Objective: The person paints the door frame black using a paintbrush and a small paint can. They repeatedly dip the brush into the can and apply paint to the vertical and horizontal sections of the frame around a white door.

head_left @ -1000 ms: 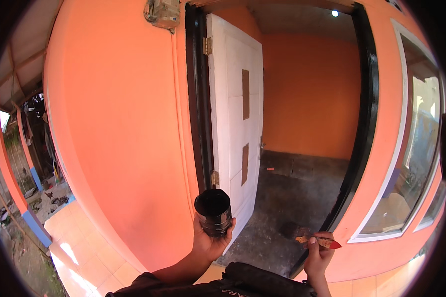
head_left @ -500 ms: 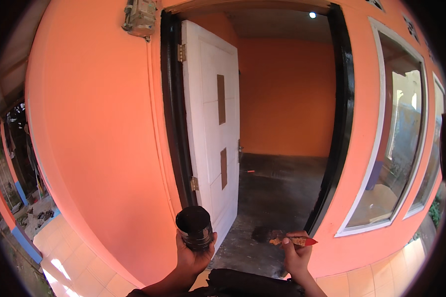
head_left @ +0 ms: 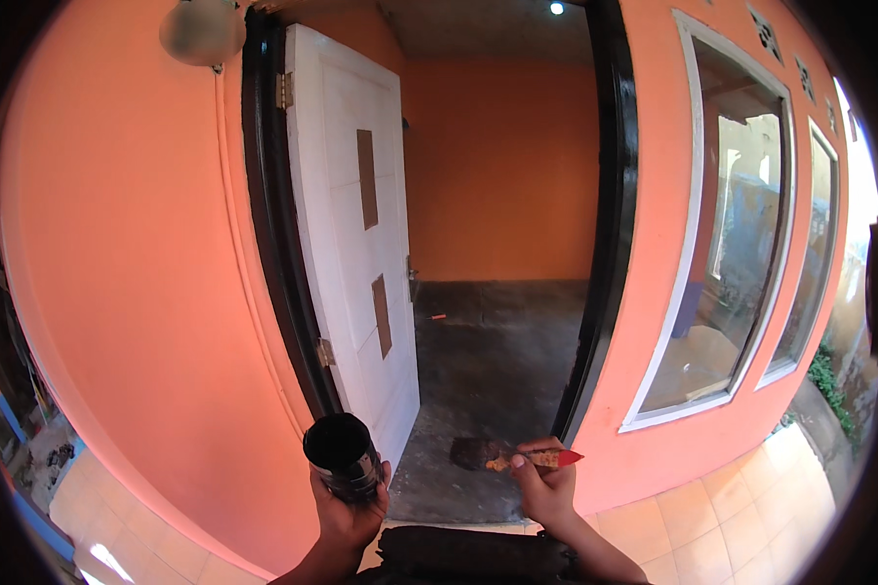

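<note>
In my left hand is a black-smeared paint can, with fingers wrapped round its lower part and its dark mouth tilted toward me. A paintbrush with a red-tipped handle is pinched in my right hand. Its dark bristles point left, toward the can but apart from it. Beyond both hands stands a doorway with a glossy black frame. A white door with two brown panels hangs ajar from the frame's left side.
Orange wall flanks the doorway. White-framed windows are set on the right. Dark bare floor runs inside, where a small orange-handled object lies. Pale tiles cover the ground outside. A wall-mounted box appears blurred at upper left.
The view has turned to the right, so the doorway sits further left. The brush has levelled out with its bristles showing more plainly, and both hands keep their holds.
</note>
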Demonstrator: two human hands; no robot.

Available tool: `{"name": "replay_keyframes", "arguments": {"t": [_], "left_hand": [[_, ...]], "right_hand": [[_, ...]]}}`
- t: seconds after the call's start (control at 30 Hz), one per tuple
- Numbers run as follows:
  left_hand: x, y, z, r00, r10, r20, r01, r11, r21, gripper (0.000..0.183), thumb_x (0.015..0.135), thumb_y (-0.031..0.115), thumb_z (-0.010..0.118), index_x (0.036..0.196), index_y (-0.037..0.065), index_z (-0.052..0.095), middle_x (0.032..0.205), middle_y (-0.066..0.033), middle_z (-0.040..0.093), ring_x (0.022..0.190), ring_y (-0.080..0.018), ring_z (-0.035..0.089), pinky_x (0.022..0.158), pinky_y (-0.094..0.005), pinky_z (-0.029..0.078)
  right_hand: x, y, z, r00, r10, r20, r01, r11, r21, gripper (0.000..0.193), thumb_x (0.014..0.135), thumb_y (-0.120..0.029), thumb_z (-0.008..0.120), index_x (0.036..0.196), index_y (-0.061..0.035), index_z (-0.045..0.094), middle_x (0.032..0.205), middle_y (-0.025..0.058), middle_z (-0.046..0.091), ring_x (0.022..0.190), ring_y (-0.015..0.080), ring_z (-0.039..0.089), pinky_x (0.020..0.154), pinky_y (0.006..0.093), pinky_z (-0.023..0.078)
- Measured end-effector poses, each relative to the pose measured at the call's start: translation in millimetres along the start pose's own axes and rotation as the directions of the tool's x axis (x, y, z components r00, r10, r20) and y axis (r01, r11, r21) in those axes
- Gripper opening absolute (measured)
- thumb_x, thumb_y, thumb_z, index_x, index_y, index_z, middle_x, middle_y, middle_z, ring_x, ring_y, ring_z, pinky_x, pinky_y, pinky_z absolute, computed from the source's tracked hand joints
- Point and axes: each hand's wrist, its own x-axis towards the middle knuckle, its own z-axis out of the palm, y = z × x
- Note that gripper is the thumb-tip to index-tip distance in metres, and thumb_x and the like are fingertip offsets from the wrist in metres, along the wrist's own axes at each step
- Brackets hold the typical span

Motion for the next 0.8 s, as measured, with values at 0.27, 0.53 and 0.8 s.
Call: {"name": "replay_keyframes", "arguments": {"t": [0.27,0.53,0.8], "left_hand": [[0.5,-15.3,-2.7,1.0,-0.024,-0.006,0.024,1.0,0.019,0.075,0.085,0.072,0.057,0.131,0.012,0.056,0.121,-0.011,0.063,0.114,-0.033,0.06,0.075,-0.0411,0.062],[8.7,-16.0,-11.3,0.996,-0.072,0.05,0.072,0.997,0.005,0.075,0.086,0.071,0.055,0.13,0.011,0.056,0.125,-0.0133,0.061,0.12,-0.0328,0.055,0.078,-0.0418,0.061],[8.9,-14.0,-14.5,0.996,-0.071,0.057,0.071,0.997,0.013,0.076,0.085,0.073,0.053,0.13,0.011,0.056,0.124,-0.0127,0.061,0.119,-0.0322,0.055,0.077,-0.0411,0.061]], "right_hand": [[-5.4,2.1,-12.4,1.0,0.001,0.0,-0.001,0.999,0.036,0.022,0.093,-0.01,0.07,0.105,-0.0004,0.055,0.086,0.0063,0.063,0.075,0.0111,0.063,0.068,0.0263,0.051],[-8.3,-4.6,-15.4,1.0,-0.015,0.002,0.015,1.0,-0.017,0.022,0.093,-0.009,0.069,0.106,0.0001,0.054,0.088,0.0081,0.063,0.075,0.0124,0.064,0.068,0.0267,0.053],[-9.1,-1.9,-12.5,1.0,-0.002,0.008,0.002,1.0,-0.013,0.021,0.093,-0.009,0.068,0.106,0.0001,0.054,0.089,0.0082,0.063,0.075,0.0122,0.064,0.068,0.0268,0.053]]}}
